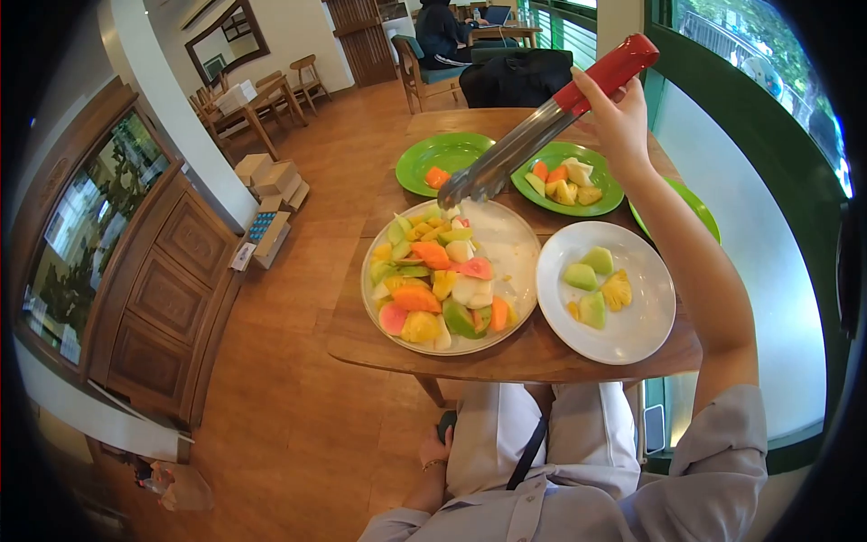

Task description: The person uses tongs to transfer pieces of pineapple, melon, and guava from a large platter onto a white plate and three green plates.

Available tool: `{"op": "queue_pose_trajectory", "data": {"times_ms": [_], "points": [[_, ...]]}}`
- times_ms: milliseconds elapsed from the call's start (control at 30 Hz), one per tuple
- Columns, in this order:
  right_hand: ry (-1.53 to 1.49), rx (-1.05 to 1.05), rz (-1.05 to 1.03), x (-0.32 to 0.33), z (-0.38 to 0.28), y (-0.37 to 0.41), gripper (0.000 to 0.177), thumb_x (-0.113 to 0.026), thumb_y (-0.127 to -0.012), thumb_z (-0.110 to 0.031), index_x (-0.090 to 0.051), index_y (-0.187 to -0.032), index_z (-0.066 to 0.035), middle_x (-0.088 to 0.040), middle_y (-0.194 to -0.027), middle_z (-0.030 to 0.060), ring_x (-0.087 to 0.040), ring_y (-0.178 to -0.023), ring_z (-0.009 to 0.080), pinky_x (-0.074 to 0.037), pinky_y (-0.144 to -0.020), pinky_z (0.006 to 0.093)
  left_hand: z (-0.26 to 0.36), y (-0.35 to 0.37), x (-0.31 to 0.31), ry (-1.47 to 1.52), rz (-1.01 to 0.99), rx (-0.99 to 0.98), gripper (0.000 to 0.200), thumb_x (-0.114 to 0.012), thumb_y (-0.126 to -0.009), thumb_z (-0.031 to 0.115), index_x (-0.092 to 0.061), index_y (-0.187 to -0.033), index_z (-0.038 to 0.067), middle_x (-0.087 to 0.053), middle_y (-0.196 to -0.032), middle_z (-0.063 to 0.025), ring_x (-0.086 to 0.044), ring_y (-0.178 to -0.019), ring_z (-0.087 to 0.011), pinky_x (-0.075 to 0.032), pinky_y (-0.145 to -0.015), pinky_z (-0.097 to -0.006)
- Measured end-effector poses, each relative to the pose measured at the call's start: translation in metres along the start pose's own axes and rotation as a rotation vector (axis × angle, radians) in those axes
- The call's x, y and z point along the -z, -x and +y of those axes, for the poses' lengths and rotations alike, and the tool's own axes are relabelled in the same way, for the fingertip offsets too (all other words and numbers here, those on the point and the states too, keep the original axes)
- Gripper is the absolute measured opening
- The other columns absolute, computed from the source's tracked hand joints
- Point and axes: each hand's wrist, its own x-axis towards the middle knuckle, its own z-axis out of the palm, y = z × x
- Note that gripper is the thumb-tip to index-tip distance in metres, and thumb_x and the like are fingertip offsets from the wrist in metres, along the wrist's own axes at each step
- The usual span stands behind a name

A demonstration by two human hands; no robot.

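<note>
My right hand (621, 126) is closed around the red handle of metal tongs (522, 144). The tongs slant down to the left, their tips overlapping the back rim of a large plate (517, 257). Mixed cut fruit (433, 256) is heaped on that plate's left and front. Beside it, a smaller white plate (562, 334) carries green melon pieces (591, 310) and a pineapple piece (617, 291). My left hand (435, 449) is low by my thigh, its fingers partly hidden, with a dark object (447, 422) at them that I cannot make out.
Behind stand a green plate (414, 163) with orange fruit, another green plate (612, 197) with mixed pieces, and a third (700, 215) partly behind my forearm. They share a wooden table (361, 339). A dark bag (515, 79) and a seated person (440, 38) are beyond.
</note>
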Motion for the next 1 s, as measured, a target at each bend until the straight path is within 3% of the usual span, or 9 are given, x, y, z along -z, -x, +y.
{"op": "queue_pose_trajectory", "data": {"times_ms": [67, 333, 400, 467, 533, 800, 1000], "points": [[-0.019, 0.066, -0.020, 0.003, 0.001, 0.005, 0.046, -0.066, -0.065, -0.029, -0.043, -0.090, 0.002, -0.056, -0.078, 0.0103, -0.055, -0.065, 0.0130, -0.045, -0.055, 0.0235, 0.000, 0.001, -0.001, -0.001, 0.015, -0.015, 0.050, -0.036, -0.075, 0.052, -0.048, -0.094, 0.007, -0.056, -0.076, -0.0204, -0.054, -0.068, -0.0363, -0.043, -0.056, -0.0431], [0.085, -0.143, 0.064, -0.004, 0.034, 0.002, 0.048, -0.067, -0.063, -0.032, -0.042, -0.088, 0.001, -0.055, -0.079, 0.0121, -0.055, -0.070, 0.0157, -0.044, -0.061, 0.0256, -0.008, -0.004, -0.008, -0.014, -0.017, 0.001, 0.053, -0.035, -0.075, 0.054, -0.047, -0.097, 0.008, -0.055, -0.074, -0.0221, -0.054, -0.068, -0.0374, -0.043, -0.055, -0.0442], [0.076, -0.114, 0.084, -0.005, 0.038, 0.004, 0.049, -0.067, -0.062, -0.033, -0.042, -0.088, 0.001, -0.054, -0.080, 0.0121, -0.056, -0.069, 0.0164, -0.046, -0.057, 0.0259, -0.007, -0.003, -0.007, -0.020, -0.028, 0.013, 0.053, -0.035, -0.075, 0.054, -0.047, -0.097, 0.008, -0.055, -0.074, -0.0220, -0.054, -0.068, -0.0374, -0.043, -0.055, -0.0440], [-0.021, -0.275, 0.068, -0.005, 0.036, 0.010, 0.049, -0.066, -0.063, -0.033, -0.042, -0.089, 0.000, -0.053, -0.081, 0.0120, -0.056, -0.068, 0.0170, -0.048, -0.053, 0.0263, -0.007, -0.004, -0.008, -0.021, -0.044, 0.028, 0.053, -0.035, -0.075, 0.054, -0.047, -0.097, 0.008, -0.055, -0.073, -0.0219, -0.054, -0.067, -0.0374, -0.043, -0.055, -0.0439], [-0.034, -0.279, 0.073, -0.004, 0.038, 0.010, 0.048, -0.066, -0.063, -0.032, -0.041, -0.089, -0.001, -0.053, -0.083, 0.0118, -0.056, -0.066, 0.0174, -0.049, -0.049, 0.0269, -0.010, -0.003, -0.012, -0.009, 0.023, 0.003, 0.053, -0.036, -0.074, 0.054, -0.047, -0.097, 0.008, -0.056, -0.072, -0.0213, -0.054, -0.066, -0.0373, -0.043, -0.055, -0.0435], [-0.308, -0.438, -0.075, -0.002, 0.051, 0.013, 0.044, -0.065, -0.066, -0.025, -0.036, -0.094, -0.006, -0.048, -0.090, 0.0083, -0.053, -0.080, 0.0182, -0.048, -0.065, 0.0349, -0.009, -0.002, -0.009, 0.045, 0.021, -0.010, 0.052, -0.037, -0.074, 0.054, -0.047, -0.095, 0.007, -0.056, -0.071, -0.0205, -0.054, -0.065, -0.0368, -0.043, -0.055, -0.0442], [-0.372, -0.423, -0.127, -0.004, 0.061, 0.017, 0.037, -0.063, -0.069, -0.020, -0.037, -0.093, -0.007, -0.048, -0.089, 0.0084, -0.053, -0.080, 0.0188, -0.048, -0.064, 0.0374, -0.010, -0.003, -0.009, 0.027, -0.004, 0.005, 0.051, -0.037, -0.074, 0.054, -0.047, -0.091, 0.007, -0.055, -0.074, -0.0196, -0.054, -0.067, -0.0367, -0.042, -0.055, -0.0442]]}}
